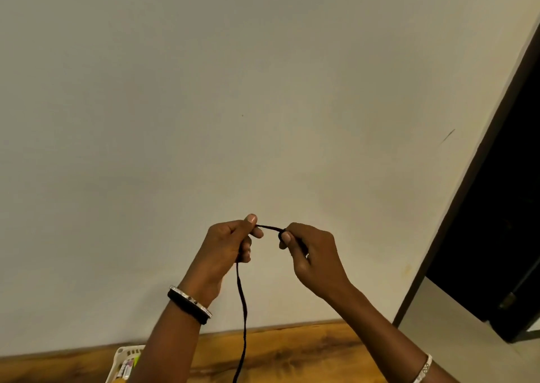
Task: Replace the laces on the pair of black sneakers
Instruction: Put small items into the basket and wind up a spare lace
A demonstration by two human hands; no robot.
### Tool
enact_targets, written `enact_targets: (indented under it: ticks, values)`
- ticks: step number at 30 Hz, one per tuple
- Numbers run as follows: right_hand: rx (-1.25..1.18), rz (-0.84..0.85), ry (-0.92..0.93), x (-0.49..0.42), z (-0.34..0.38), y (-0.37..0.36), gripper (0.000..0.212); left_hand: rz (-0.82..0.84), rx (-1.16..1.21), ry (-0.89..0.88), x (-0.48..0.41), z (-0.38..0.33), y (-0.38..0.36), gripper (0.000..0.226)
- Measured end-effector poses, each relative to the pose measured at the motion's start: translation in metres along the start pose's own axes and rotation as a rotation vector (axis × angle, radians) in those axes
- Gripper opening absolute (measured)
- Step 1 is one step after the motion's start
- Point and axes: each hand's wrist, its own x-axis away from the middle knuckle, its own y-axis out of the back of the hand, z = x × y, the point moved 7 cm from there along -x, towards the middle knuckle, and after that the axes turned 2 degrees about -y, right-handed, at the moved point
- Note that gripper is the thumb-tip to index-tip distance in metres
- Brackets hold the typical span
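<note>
- You are holding the black lace (242, 303) up in front of you, well above the wooden table (292, 350). A short span is running nearly level between your two hands. The long remainder is hanging straight down and leaving the bottom edge of the view.
- Your left hand (230, 245) is pinching the lace between thumb and forefinger. Its lower fingers are curling round the strand where it is dropping away.
- Your right hand (314, 254) is pinching the other end of the short span between thumb and forefinger, with the remaining fingers curled in. Whether the lace tip is lying inside that hand cannot be told.
- The short span's long axis is lying left to right and bowing slightly upward. The two hands are sitting near each other at about the same height.
- The free length is hanging below the left hand, so that hand is the nearer one for drawing slack. The right hand is probably controlling the working end.
- The sneakers are not showing in view. Treat this as a lace-preparation step, with threading probably not yet begun.
- A plain wall (204, 90) is filling the background, and a dark door (502, 222) is standing at the right. A white basket (124, 355) is sitting on the table beside your left forearm, which is wearing a bangle (190, 303).
</note>
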Motion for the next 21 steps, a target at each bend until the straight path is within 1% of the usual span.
enact_targets:
  ticks: [2,5,8,10,12,14,15,17,19,21]
  values:
    - [-0.099,0.092,-0.189,-0.003,-0.006,-0.001,0.032,-0.055,-0.290,-0.114,-0.004,0.001,0.009,0.032]
    - [-0.244,0.269,-0.425,-0.001,-0.012,-0.005,0.038,-0.135,-0.481,-0.273,-0.002,0.008,0.011,0.021]
    - [-0.419,0.370,-0.573,0.001,-0.008,-0.007,0.040,-0.260,-0.528,-0.562,0.017,-0.003,0.001,0.020]
    - [-0.454,0.411,-0.632,0.002,-0.005,-0.009,0.040,-0.325,-0.527,-0.734,0.037,-0.013,-0.012,0.023]
    - [-0.474,0.416,-0.675,0.002,-0.002,-0.009,0.040,-0.391,-0.561,-0.860,0.056,-0.017,-0.023,0.023]
    - [-0.502,0.393,-0.727,0.001,0.000,-0.008,0.038,-0.450,-0.599,-0.912,0.066,-0.012,-0.031,0.020]
    - [-0.510,0.379,-0.751,0.001,0.001,-0.006,0.037,-0.459,-0.612,-0.908,0.067,-0.008,-0.034,0.019]
    - [-0.500,0.366,-0.786,0.001,0.002,-0.003,0.038,-0.457,-0.627,-0.853,0.065,0.001,-0.039,0.018]
    - [-0.489,0.379,-0.803,0.002,0.004,-0.002,0.040,-0.465,-0.645,-0.793,0.062,0.007,-0.040,0.024]
    - [-0.526,0.397,-0.830,0.003,0.005,-0.003,0.041,-0.475,-0.665,-0.771,0.059,0.010,-0.040,0.026]
